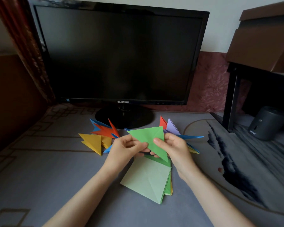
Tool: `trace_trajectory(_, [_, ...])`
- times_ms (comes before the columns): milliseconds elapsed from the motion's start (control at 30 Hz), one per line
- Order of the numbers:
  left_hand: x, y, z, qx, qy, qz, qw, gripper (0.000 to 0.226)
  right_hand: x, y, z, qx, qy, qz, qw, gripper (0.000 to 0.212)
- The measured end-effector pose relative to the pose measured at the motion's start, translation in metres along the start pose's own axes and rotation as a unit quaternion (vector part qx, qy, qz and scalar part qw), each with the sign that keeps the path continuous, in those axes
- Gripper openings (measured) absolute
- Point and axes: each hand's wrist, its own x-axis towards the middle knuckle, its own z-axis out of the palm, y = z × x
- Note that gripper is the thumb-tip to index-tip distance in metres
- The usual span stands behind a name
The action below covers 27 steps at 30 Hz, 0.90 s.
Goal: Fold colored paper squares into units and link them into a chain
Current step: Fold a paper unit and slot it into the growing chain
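Gray patterned counter [39, 177], dark monitor [118, 54] at its back. Both hands hold a green folded triangle [149, 138] just above a stack of paper squares [146, 181]. The left hand [126, 148] pinches its lower left edge. The right hand [172, 149] fingers pinch its right side, thumb on top. Colored folded units [92, 142] lie behind the hands.

Light: dim, soft indoor; brightest on the wall [223, 27] above and right of the monitor [121, 53]. Screen: black, faint grey sheen across it. Shadows: deep left of the monitor; soft under the green folded paper [147, 138] in front of it. Distortion: monitor frame bows, wide-angle. Sharpness: fair before the monitor, smeared outward.
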Motion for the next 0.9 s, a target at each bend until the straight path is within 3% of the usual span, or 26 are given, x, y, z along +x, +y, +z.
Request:
trace_trajectory(100, [0.001,0.001,0.001,0.001,0.030,0.014,0.999,0.005,0.001,0.001,0.001,-0.010,-0.022,0.004,1.000,0.016])
trace_trajectory(200, [0.002,0.003,0.001,-0.002,0.055,0.026,0.998,0.013,0.001,0.003,0.003,-0.032,-0.034,-0.002,0.999,0.018])
trace_trajectory(333, [0.001,0.006,0.001,0.029,0.056,0.048,0.997,0.017,0.004,-0.002,-0.007,-0.070,-0.030,-0.115,0.990,0.031])
trace_trajectory(400, [0.001,0.006,0.000,0.041,0.051,0.049,0.997,0.019,0.002,-0.006,-0.013,-0.144,-0.068,-0.166,0.973,0.054])
trace_trajectory(467, [0.001,0.007,0.000,0.040,0.047,0.044,0.997,0.020,-0.001,-0.007,-0.014,-0.256,-0.092,-0.195,0.942,0.060])
trace_trajectory(533, [0.001,0.007,0.000,0.028,0.045,0.040,0.998,0.020,-0.001,-0.006,-0.014,-0.298,-0.102,-0.200,0.928,0.047])
trace_trajectory(633, [0.000,0.010,0.000,0.007,0.039,0.036,0.999,0.020,0.000,-0.006,-0.013,-0.280,-0.090,-0.194,0.936,0.024])
trace_trajectory(900, [0.001,0.008,0.000,-0.028,0.016,0.021,0.999,0.015,0.002,-0.004,-0.007,-0.162,-0.029,-0.161,0.973,0.019])
